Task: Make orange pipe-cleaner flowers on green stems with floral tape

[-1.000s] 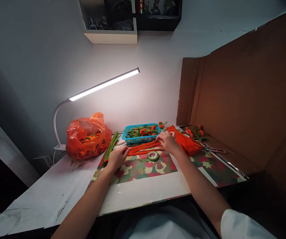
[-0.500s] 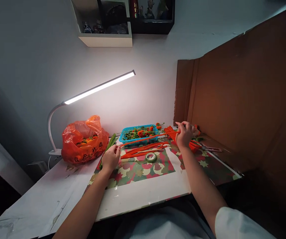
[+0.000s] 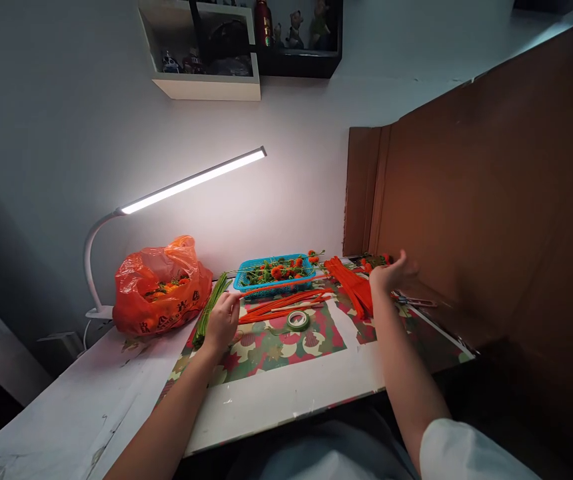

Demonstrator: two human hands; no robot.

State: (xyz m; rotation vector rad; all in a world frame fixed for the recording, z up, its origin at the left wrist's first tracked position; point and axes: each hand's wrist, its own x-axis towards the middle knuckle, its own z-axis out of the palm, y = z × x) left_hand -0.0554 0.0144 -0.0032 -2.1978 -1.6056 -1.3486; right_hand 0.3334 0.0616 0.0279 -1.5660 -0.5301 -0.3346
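Note:
My left hand [image 3: 222,321] pinches one end of an orange-red pipe cleaner [image 3: 286,285], which stretches rightward in front of the blue basket. Fingers spread and with nothing in it, my right hand [image 3: 394,273] is raised beside a thick bundle of orange-red pipe cleaners [image 3: 350,287]. Several loose pipe cleaners [image 3: 284,305] lie on the patterned mat, between my hands. Just in front of them is a roll of green tape [image 3: 298,321]. A bunch of green stems [image 3: 210,310] lies left of my left hand, partly covered by it.
A blue basket [image 3: 240,283] of orange flowers stands against the wall. To its left are an orange plastic bag [image 3: 161,317] and a lit desk lamp [image 3: 191,181]. Scissors [image 3: 419,302] lie far right, near a tall cardboard panel [image 3: 476,187]. Shelves [image 3: 206,87] hang above.
My right hand has let go of the far end of the pipe cleaner, opened and moved right. My left hand still holds its end. The view has shifted slightly.

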